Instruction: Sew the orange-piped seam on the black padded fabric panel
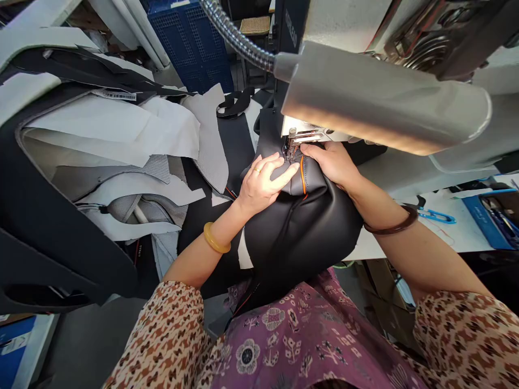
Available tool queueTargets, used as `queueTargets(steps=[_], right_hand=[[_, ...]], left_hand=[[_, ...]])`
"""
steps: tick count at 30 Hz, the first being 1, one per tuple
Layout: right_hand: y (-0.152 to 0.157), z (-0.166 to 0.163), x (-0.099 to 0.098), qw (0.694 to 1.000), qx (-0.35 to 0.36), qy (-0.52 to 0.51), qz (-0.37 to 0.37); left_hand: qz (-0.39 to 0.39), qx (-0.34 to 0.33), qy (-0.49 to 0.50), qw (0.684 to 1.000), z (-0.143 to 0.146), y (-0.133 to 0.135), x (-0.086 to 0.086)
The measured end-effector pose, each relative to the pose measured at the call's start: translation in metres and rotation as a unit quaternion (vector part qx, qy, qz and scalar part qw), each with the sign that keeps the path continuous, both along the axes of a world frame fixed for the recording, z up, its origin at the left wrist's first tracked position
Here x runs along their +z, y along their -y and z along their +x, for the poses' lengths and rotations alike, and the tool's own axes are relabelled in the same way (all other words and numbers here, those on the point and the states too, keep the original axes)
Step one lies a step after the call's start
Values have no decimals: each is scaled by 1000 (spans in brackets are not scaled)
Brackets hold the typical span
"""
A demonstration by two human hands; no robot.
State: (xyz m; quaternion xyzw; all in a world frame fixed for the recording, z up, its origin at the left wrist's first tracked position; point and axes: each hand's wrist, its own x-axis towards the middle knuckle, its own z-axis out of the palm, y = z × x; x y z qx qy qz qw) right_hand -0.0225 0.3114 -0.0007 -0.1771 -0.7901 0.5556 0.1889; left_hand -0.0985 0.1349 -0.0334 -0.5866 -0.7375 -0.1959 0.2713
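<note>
the left hand (263,182) lies palm down on a bundle of black leather-like fabric (300,232), fingers stretched flat and close together, their tips pointing toward the presser foot (292,147) of the sewing machine (365,97); it pins the material rather than grasping it, nothing is closed inside the hand. a ring shows on one finger and a yellow bangle (216,239) circles the wrist, the forearm running back and down to a patterned sleeve. the right hand (330,162) comes in from the other side, its back up, wrist bent slightly, with the thumb and forefinger drawn together at the fabric's edge just beside the foot; whether they actually pinch the cloth is hidden by the hand itself, so i cannot tell. a dark bangle (392,224) sits on that forearm. between the two hands runs an orange seam line (303,178) over a grey patch of the piece, directly under the needle area. the black fabric bulges over the table edge and hangs down toward the person's purple flowered lap. a metal lamp housing (385,102) on a flexible neck hangs over the work and covers part of the machine. to the left, piles of grey and white cut pieces (121,135) lie well apart from the hands, with a blue crate (190,43) behind them. blue-handled snips (438,217) rest on the table to the right.
</note>
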Motion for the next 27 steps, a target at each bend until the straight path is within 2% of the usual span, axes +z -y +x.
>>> queueTargets(steps=[3,6,11,21,24,26,27], right_hand=[[-1,1,1,1000,9,7,14],[-2,2,4,999,25,-3,41],[-2,2,5,997,-3,20,72],[-16,-13,-10,989,37,28,140],[-12,-9,-2,978,10,102,183],[-3,7,9,952,-30,198,233],[3,19,13,935,-45,233,265]], left_hand=[[31,-13,-11,999,2,0,-1],[20,-11,2,1000,4,1,0],[11,-10,14,1000,6,3,1],[6,-41,49,998,-9,0,1],[24,-68,88,993,-12,0,-5],[86,-37,169,981,-9,6,-16],[130,0,237,963,-6,10,-23]])
